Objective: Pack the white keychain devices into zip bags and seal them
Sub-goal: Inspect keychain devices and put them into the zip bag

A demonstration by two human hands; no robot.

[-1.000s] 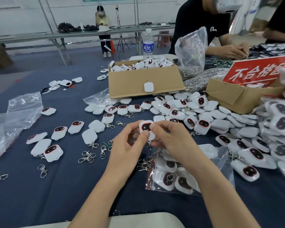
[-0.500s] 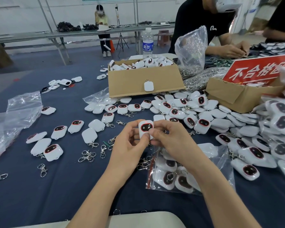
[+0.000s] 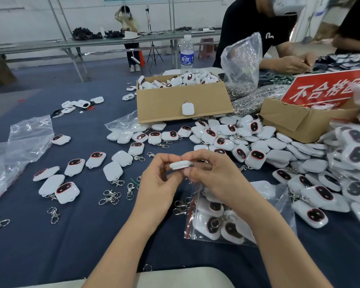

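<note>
Over navy cloth (image 3: 71, 246), left hand (image 3: 156, 183), right hand (image 3: 214, 179), pinching smooth white device (image 3: 180, 164)

wall (image 3: 19, 21): white | floor (image 3: 40, 80): blue-grey | long metal table (image 3: 40, 45): along back wall

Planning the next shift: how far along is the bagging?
Done: one zip bag lies part-filled; whether it is sealed is unclear. In hand: the left hand and right hand pinch one white device above the table. Left: the big pile, scattered devices and a full cardboard box.
</note>
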